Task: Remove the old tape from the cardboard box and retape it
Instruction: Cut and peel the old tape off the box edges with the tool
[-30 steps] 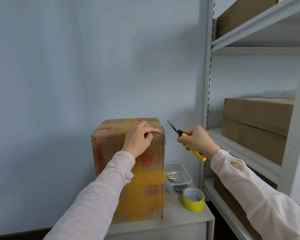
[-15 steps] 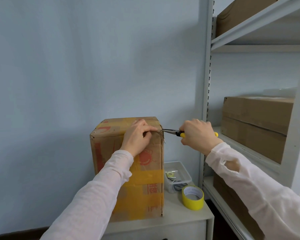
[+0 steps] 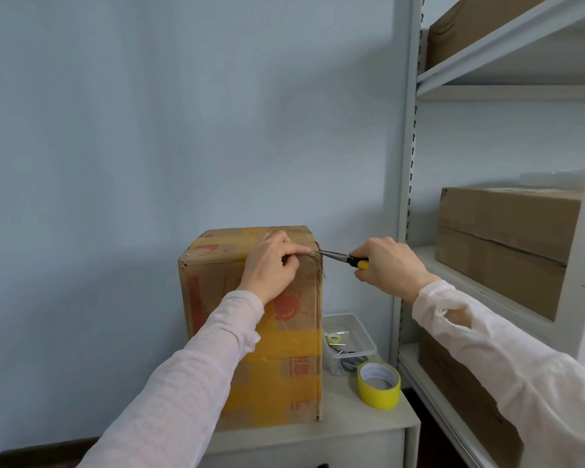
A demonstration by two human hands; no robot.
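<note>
A tall cardboard box [image 3: 294,332] wrapped in worn yellow tape stands on a white cabinet [image 3: 362,423]. My left hand [image 3: 271,265] rests on the box's top front edge with its fingers curled over the edge near the right corner. My right hand [image 3: 385,265] grips yellow-handled needle-nose pliers [image 3: 343,258]. The plier tips touch the box's top right corner, right next to my left fingertips. A roll of yellow tape [image 3: 379,385] lies on the cabinet to the right of the box.
A clear plastic bin [image 3: 350,342] with small items sits behind the tape roll. A grey metal shelf rack [image 3: 406,197] stands at the right, holding cardboard boxes [image 3: 507,244] on its shelves. A plain wall lies behind.
My right hand swung the pliers from pointing up and left to level, and brought the tips against the box's top right corner. My left hand stayed on the top edge.
</note>
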